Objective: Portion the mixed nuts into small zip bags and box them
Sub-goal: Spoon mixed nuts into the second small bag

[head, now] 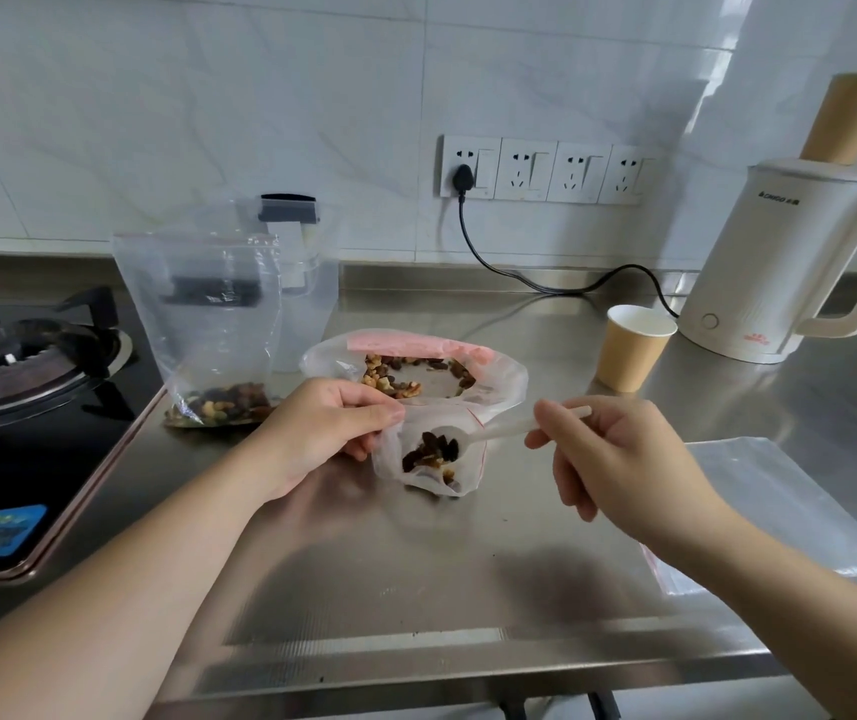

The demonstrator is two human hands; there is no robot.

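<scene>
Mixed nuts inside small zip bag, pinched open at its rim by left hand, just in front of big open nut bag on steel surface. Right hand pinching white plastic spoon, bowl inside the small bag.

Single head-worn wide-angle view, looking forward and down at close range onto the brushed stainless-steel countertop. White marble-patterned tiled wall fills the upper frame; both forearms enter from the bottom corners. Edges bow visibly.
</scene>
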